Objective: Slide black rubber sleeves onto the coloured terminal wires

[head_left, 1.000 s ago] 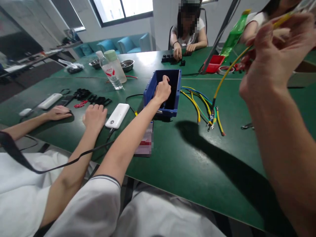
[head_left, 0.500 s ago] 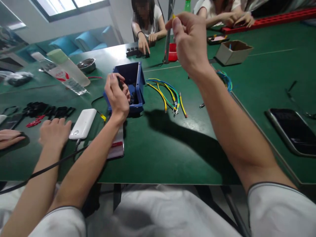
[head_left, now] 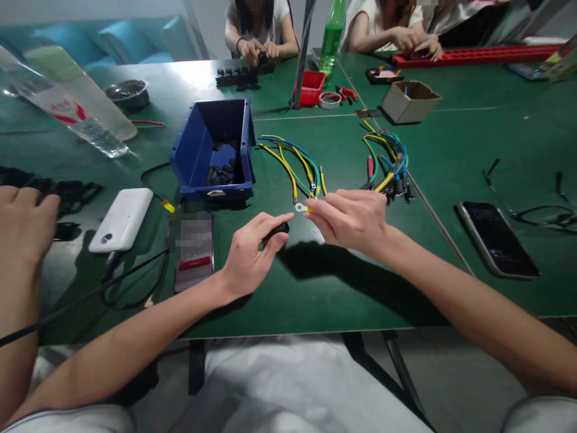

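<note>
My left hand (head_left: 247, 255) is closed on a small black cap (head_left: 276, 230), held between thumb and fingers above the table. From the right, my right hand (head_left: 354, 219) pinches a yellow wire (head_left: 308, 208); its silver ring terminal (head_left: 300, 207) points left toward the cap, a small gap apart. Most of that wire is hidden by the hand. Behind lie several yellow, green and blue wires (head_left: 293, 159) with ring ends. A blue bin (head_left: 216, 193) with similar black pieces (head_left: 222, 173) stands beyond my left hand. Further right lies a wire bundle (head_left: 387, 144) with black-capped ends.
Left are a phone (head_left: 193, 240), a white power bank (head_left: 121, 219) with cable, bottles (head_left: 85, 123) and another person's hand (head_left: 24, 222). Right are a phone (head_left: 496, 240), glasses (head_left: 545, 216) and a cardboard box (head_left: 408, 103). A metal post (head_left: 301, 60) and co-workers are across the table.
My right hand has come down from high up with the wire to near my left hand. My left hand has moved from the blue bin toward me and right, holding the black cap.
</note>
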Demonstrator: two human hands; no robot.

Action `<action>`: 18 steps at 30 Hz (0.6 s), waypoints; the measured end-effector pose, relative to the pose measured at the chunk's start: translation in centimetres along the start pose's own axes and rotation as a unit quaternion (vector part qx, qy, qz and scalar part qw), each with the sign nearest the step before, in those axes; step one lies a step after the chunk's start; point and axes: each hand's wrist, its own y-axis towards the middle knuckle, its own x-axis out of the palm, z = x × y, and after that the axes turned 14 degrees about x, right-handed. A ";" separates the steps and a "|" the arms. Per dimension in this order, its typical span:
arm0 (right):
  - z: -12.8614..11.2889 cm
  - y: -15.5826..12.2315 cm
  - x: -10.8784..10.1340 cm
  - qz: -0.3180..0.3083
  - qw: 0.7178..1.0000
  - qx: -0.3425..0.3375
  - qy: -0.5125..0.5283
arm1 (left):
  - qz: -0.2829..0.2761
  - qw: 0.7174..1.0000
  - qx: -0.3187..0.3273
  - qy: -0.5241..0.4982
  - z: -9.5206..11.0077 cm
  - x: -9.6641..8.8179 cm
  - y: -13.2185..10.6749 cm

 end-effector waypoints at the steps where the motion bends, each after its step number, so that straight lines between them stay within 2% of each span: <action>1: 0.1 -0.9 -0.1 0.018 1.000 -0.021 0.000 | 0.006 1.000 -0.004 -0.002 -0.2 0.1 -0.2; 4: 0.1 -2.6 -0.3 0.044 0.998 -0.040 0.007 | 0.013 0.999 -0.022 -0.027 -0.7 0.7 -0.9; 7: -0.1 -3.2 -0.3 0.041 0.998 -0.036 0.019 | 0.018 0.998 -0.045 -0.038 -0.9 1.3 -1.4; 12: 0.0 -3.3 -0.6 0.012 0.998 -0.044 0.047 | 0.029 0.995 -0.087 -0.034 -0.9 1.6 -1.5; 18: -0.1 -3.7 -0.2 -0.039 0.996 -0.053 0.059 | 0.015 0.996 -0.079 -0.039 -1.0 1.8 -1.6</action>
